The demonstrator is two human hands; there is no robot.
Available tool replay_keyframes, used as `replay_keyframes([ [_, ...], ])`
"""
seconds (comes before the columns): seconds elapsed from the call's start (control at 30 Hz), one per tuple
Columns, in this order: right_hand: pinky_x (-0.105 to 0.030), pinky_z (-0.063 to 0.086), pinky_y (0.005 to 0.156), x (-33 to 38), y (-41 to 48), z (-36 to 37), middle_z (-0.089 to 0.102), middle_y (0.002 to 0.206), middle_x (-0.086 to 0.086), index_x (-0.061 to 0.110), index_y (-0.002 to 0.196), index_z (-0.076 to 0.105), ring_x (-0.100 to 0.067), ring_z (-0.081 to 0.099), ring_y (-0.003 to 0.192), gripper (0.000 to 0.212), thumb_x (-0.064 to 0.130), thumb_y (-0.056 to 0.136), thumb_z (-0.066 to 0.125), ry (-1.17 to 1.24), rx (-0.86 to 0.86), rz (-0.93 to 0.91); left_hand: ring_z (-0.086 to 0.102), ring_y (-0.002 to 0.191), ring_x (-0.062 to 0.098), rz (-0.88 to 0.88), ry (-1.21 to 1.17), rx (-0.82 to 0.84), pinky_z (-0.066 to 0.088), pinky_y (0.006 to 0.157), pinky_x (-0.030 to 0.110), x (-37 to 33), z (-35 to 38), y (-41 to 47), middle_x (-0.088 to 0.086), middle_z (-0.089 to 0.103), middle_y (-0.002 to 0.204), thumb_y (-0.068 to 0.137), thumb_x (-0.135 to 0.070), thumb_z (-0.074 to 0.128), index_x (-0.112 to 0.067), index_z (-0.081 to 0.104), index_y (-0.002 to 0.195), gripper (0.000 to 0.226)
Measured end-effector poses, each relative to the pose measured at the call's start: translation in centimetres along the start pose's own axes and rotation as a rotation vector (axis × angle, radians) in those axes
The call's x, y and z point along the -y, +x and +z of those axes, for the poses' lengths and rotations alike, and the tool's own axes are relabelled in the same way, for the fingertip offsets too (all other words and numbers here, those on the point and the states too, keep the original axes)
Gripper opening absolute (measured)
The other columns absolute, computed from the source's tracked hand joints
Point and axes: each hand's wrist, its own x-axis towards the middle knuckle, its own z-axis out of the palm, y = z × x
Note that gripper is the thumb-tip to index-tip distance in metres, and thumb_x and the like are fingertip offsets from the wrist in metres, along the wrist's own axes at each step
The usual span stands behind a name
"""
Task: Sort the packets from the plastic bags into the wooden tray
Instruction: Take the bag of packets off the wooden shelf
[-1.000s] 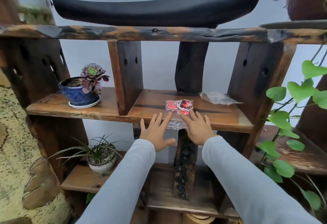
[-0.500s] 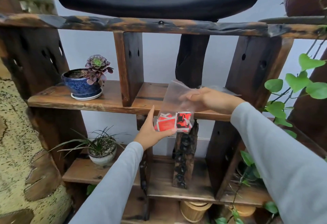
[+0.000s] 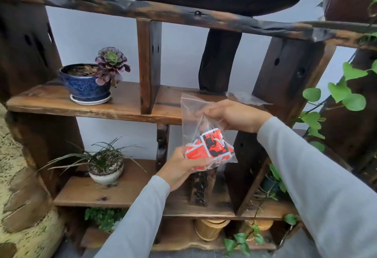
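A clear plastic bag (image 3: 190, 115) hangs in front of the wooden shelf, with several red, black and white packets (image 3: 212, 145) in its bottom. My left hand (image 3: 183, 166) cups the bag's bottom and grips the packets through the plastic. My right hand (image 3: 230, 115) pinches the bag's upper part. A second clear plastic bag (image 3: 244, 97) lies on the middle shelf board (image 3: 126, 104) behind my right hand. No wooden tray is in view.
A blue pot with a purple succulent (image 3: 89, 82) stands on the middle shelf at left. A grassy plant in a pale pot (image 3: 106, 168) sits one shelf lower. Green vine leaves (image 3: 346, 94) hang at right. Wooden cups (image 3: 210, 229) stand at the bottom.
The bag with packets lay flat on the middle shelf under both hands. Both hands have lifted it off the shelf and hold it upright, nearer to me.
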Motion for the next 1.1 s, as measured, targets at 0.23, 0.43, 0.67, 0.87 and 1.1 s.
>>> replay_keyframes([
  [0.23,-0.023,0.058,0.077,0.9,0.6,2.4,0.077,0.093,-0.008,0.008,0.104,0.075,-0.016,0.073,0.082,0.032,0.034,0.104,0.056,0.054,-0.103,-0.004,0.064,0.119,0.032,-0.042,-0.396,0.113,0.051,0.099,0.057,-1.3,-1.2,-1.2,0.014,0.063,0.131,0.080,-0.007,0.072,-0.019,0.053,0.132,0.057],
  [0.43,-0.029,0.063,0.090,0.5,0.8,1.5,0.081,0.102,-0.004,0.019,0.125,0.068,-0.016,0.080,0.089,0.043,0.051,0.100,0.055,0.074,-0.313,0.115,0.068,0.113,0.027,-0.071,-0.405,0.105,0.059,0.086,0.044,-1.0,-2.9,-1.4,0.012,0.065,0.129,0.080,-0.014,0.076,-0.017,0.051,0.136,0.061],
  [0.67,-0.045,0.041,0.116,-3.5,0.7,-2.2,0.046,0.159,-0.004,0.024,0.154,0.039,-0.031,0.050,0.141,0.065,0.044,0.098,0.064,-0.350,-0.705,0.261,0.069,0.111,0.025,-0.053,-0.386,0.057,0.060,0.084,0.045,-1.6,-3.2,-1.3,0.003,0.066,0.128,0.072,-0.022,0.078,-0.027,0.053,0.131,0.065],
  [0.87,-0.043,0.035,0.120,-6.0,0.4,-4.4,0.042,0.162,-0.010,0.022,0.161,0.022,-0.035,0.044,0.145,0.077,0.030,0.099,0.066,-0.368,-0.647,0.369,0.074,0.097,0.011,0.026,-0.222,0.023,0.062,0.072,0.034,-2.8,-2.2,-1.4,-0.008,0.070,0.113,0.086,-0.023,0.071,-0.040,0.057,0.115,0.036],
  [1.1,-0.047,0.038,0.119,-8.9,2.0,-6.1,0.030,0.168,-0.012,0.024,0.162,0.018,-0.039,0.039,0.149,0.084,0.031,0.097,0.069,-0.393,-0.668,0.362,0.073,0.101,0.014,0.047,-0.162,0.016,0.062,0.080,0.042,-4.3,0.7,-1.3,-0.005,0.069,0.117,0.085,-0.024,0.072,-0.038,0.055,0.119,0.041],
])
